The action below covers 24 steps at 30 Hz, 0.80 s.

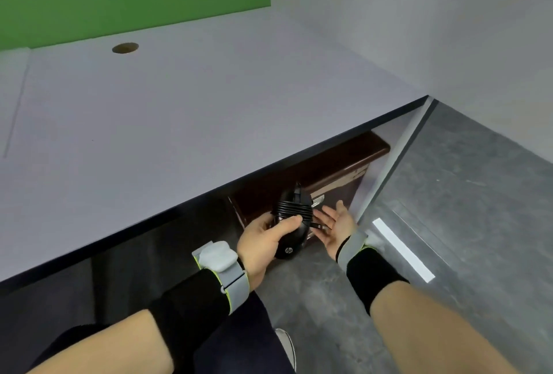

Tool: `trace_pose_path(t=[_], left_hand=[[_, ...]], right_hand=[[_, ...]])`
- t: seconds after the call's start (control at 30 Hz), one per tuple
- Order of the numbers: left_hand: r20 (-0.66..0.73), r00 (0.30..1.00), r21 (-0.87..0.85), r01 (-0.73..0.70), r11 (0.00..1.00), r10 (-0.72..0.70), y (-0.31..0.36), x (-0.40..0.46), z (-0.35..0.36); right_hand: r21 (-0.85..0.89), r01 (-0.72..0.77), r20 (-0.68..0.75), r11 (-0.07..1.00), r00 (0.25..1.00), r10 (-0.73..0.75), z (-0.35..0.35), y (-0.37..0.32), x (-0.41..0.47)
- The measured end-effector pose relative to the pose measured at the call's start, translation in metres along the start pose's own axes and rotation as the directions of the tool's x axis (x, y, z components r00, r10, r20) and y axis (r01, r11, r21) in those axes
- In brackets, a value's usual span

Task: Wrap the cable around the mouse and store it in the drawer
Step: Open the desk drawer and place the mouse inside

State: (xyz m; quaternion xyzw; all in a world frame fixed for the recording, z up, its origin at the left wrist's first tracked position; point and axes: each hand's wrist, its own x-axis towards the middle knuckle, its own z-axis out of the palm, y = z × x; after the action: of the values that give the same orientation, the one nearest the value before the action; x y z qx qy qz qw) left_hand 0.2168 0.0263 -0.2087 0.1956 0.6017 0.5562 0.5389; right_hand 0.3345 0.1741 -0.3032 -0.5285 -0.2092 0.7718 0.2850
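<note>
The left hand (263,242) grips the mouse (291,224) below the desk (179,122) edge, thumb across the cable (294,209) coiled around its front half. The mouse's long axis runs away from the person toward the dark drawer unit (338,176) just beyond. The right hand (336,224) (nearer the drawer front) is open, fingers spread, holding nothing; it likely opens the drawer. 1 marking reads: "hp" (288,250).

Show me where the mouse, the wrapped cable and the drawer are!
mouse (288,249): head view, on its black back by the logo.
cable (294,209): head view, on the coils around the mouse.
drawer (338,191): head view, on its dark front.
</note>
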Motion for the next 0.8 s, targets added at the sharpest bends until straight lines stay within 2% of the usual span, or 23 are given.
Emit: trace_pose_path(t=[0.13,0.4,0.5,0.8], left_hand=[[-0.029,0.999,0.024,-0.031,0.999,0.032,0.009,0.011,-0.001],[-0.028,0.999,-0.060,0.043,0.997,-0.044,0.004,0.016,-0.003],[-0.040,0.998,-0.054,0.051,0.997,-0.053,0.002,0.018,-0.005],[-0.048,0.998,-0.020,0.039,0.999,-0.040,0.003,0.013,-0.014]], right_hand=[[0.148,-0.016,-0.072,0.989,0.997,0.027,0.022,0.001,0.019],[0.327,-0.006,-0.107,0.945,0.993,0.043,0.036,0.004,0.041],[0.311,0.030,-0.166,0.950,0.986,0.023,0.038,0.003,0.038],[0.262,-0.003,-0.143,0.965,0.989,0.042,0.026,0.010,0.037]])
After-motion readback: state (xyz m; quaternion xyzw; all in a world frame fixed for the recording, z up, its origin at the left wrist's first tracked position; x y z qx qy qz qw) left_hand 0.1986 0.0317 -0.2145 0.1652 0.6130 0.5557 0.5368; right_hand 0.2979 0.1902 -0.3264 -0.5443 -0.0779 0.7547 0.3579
